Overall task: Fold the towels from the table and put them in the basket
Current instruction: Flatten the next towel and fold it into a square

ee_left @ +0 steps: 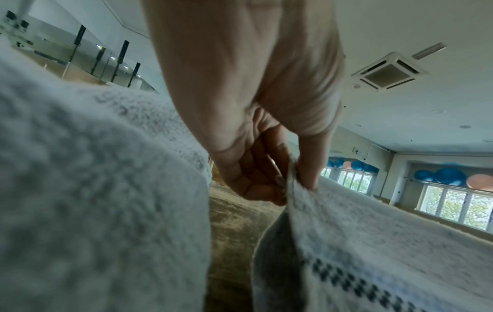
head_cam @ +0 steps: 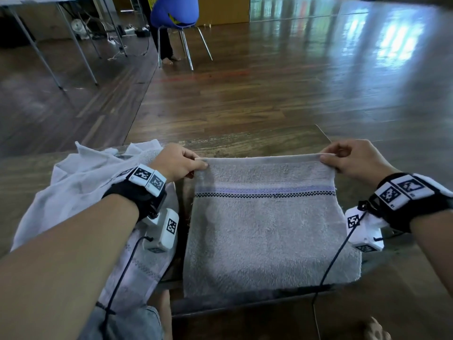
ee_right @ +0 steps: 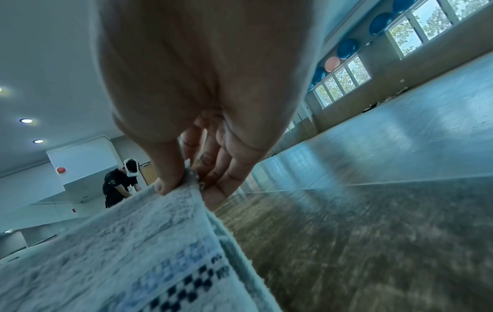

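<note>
A pale grey towel (head_cam: 264, 231) with a blue stripe and a black checked band lies in front of me on the wooden table (head_cam: 245, 141). My left hand (head_cam: 180, 163) pinches its far left corner, and my right hand (head_cam: 343, 158) pinches its far right corner. That far edge is lifted off the table and stretched between the two hands. The left wrist view shows thumb and fingers of the left hand (ee_left: 290, 185) closed on the towel (ee_left: 373, 242) hem. In the right wrist view the right hand (ee_right: 186, 181) grips the towel (ee_right: 128, 253) the same way. No basket is in view.
A heap of white and pale towels (head_cam: 88, 182) lies to the left, partly under my left arm. Beyond the table is wooden floor, with a blue chair (head_cam: 175, 13), a person's legs (head_cam: 168, 45) behind it and metal table legs (head_cam: 73, 42) at the far left.
</note>
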The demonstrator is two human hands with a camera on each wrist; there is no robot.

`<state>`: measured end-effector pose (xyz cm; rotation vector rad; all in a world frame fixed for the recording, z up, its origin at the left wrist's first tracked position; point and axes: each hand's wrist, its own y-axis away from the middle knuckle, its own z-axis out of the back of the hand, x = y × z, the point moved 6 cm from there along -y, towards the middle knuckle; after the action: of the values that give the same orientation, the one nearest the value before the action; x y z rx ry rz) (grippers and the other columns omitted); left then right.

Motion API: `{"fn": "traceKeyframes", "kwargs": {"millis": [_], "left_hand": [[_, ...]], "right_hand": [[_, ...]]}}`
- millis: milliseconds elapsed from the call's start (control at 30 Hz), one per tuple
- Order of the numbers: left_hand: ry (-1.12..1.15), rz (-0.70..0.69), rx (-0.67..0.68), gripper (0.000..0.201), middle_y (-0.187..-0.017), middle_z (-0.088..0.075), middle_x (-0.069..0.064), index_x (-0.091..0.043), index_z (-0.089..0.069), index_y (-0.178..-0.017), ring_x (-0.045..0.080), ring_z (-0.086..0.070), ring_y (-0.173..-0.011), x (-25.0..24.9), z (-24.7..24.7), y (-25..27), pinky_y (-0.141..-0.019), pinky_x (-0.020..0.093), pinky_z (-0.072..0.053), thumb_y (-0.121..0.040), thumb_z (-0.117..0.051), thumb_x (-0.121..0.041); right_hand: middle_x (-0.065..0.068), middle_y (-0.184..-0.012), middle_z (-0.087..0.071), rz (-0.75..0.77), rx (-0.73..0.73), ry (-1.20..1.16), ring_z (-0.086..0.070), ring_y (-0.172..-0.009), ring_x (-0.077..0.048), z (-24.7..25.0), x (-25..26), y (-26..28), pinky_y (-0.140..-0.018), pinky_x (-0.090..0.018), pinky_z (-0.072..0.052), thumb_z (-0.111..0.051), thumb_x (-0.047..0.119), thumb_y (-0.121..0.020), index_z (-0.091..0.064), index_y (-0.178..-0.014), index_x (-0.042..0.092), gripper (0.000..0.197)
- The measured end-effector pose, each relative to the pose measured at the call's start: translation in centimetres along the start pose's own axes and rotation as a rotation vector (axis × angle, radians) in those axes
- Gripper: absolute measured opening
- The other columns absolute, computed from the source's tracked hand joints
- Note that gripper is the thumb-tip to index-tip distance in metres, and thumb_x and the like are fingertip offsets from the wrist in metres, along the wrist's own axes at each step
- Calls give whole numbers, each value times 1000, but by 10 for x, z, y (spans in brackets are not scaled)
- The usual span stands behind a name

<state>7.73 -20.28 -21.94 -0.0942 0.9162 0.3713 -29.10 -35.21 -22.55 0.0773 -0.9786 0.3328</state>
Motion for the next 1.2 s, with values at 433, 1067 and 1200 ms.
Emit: {"fn": "traceKeyframes", "kwargs": {"millis": [433,1067,1200], "left_hand": [[10,74,108,10,-81,-73,23,-8,-79,-74,27,-65,-68,3,-11,6,-74,41,-60,-83,-77,-13],[-554,12,166,14,-62,-73,6,-17,-75,-81,18,-70,-54,-35,-19,17,-54,27,-58,-82,-63,-9],[-223,25,-36,18,-68,-73,13,-6,-72,-84,24,-73,-58,-57,-5,14,-60,39,-62,-86,-55,1]], "right_hand": [[0,-75,-75,20,-6,85,-67,-73,-12,4,-2,13,-74,-26,-48,-87,13,-74,-76,-78,25,18],[-8,-76,-72,-121,192,566,-64,-59,-13,-5,7,20,-45,-18,-43,-69,27,-91,-72,-76,21,16],[-15,-71,-75,-117,-47,139,-75,-64,-25,5,30,9,-61,-37,-63,-62,11,-92,-68,-81,7,13]]}}
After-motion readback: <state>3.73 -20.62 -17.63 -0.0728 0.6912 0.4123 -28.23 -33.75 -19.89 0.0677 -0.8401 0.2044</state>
